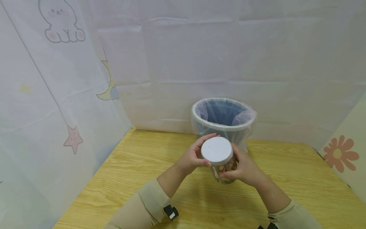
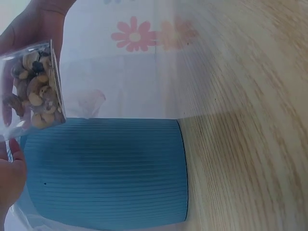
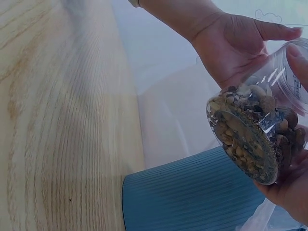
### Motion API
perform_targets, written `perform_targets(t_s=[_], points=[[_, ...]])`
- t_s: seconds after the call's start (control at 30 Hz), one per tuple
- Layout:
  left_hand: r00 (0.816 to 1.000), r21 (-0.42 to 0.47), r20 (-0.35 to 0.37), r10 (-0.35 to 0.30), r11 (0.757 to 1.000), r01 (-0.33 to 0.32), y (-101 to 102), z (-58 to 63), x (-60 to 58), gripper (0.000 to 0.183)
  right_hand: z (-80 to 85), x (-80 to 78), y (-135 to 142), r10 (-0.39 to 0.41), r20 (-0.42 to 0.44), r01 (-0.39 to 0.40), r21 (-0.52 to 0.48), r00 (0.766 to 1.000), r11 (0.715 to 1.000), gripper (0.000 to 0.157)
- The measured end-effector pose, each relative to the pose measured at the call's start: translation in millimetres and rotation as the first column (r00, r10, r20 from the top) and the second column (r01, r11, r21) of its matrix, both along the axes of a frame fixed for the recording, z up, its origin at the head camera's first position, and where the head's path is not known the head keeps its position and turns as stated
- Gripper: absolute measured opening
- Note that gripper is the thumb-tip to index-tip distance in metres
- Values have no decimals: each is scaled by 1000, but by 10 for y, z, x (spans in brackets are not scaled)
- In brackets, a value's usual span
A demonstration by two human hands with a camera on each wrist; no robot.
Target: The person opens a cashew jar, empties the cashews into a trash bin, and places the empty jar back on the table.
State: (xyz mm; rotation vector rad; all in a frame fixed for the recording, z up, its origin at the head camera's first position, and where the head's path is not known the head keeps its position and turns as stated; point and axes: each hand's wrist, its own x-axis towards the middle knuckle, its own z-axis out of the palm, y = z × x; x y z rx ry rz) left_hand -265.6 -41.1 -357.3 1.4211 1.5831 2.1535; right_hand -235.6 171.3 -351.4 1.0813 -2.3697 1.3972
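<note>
A clear jar (image 1: 226, 170) with a white lid (image 1: 216, 149) is held up over the table, tilted a little. Brown, lumpy dried pieces (image 3: 284, 125), mushroom-like in look, fill its lower part. My left hand (image 1: 194, 157) grips the lid, thumb on the near side of its rim and fingers curving round the far side. Lower down, my right hand (image 1: 247, 167) holds the jar's body from the right, its thumb across the front. In the left wrist view, the jar's side wall (image 2: 33, 89) shows between both hands; the lid is out of frame there.
Just behind the jar stands a blue ribbed bin (image 2: 110, 168) with a white rim (image 1: 197, 116) and a thin see-through liner (image 1: 243, 117) folded over it. A wood-grain table (image 1: 137, 178) lies under the hands. Printed cloth (image 1: 160, 57) hangs around the table's back and sides.
</note>
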Motion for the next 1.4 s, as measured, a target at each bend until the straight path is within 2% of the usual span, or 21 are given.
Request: perform_targets(t_s=[0.23, 0.5, 0.83, 0.93, 1.07, 1.17, 1.4], points=[[998, 28, -9, 65, 998, -64, 30, -32, -3, 97, -17, 17, -23, -84, 6, 84, 10, 996, 996, 90], [977, -21, 13, 211, 977, -211, 49, -12, 41, 101, -29, 25, -55, -148, 18, 148, 7, 989, 989, 87], [962, -8, 73, 263, 965, -263, 89, -47, 46, 101, -62, 6, -70, -195, 30, 195, 10, 980, 981, 88], [961, 7, 80, 263, 964, -265, 94, -59, 44, 102, -62, 4, -67, -201, 44, 201, 16, 979, 980, 88], [975, 56, 69, 209, 975, -213, 84, -81, 28, 108, -43, 1, -50, -165, 53, 165, 4, 985, 986, 87], [986, 86, 47, 158, 983, -162, 63, -93, 7, 112, -19, 3, -28, -132, 43, 132, -7, 990, 991, 86], [993, 90, -29, 117, 989, -114, 5, -79, -46, 108, 18, 16, 8, -112, 25, 112, -10, 993, 994, 85]])
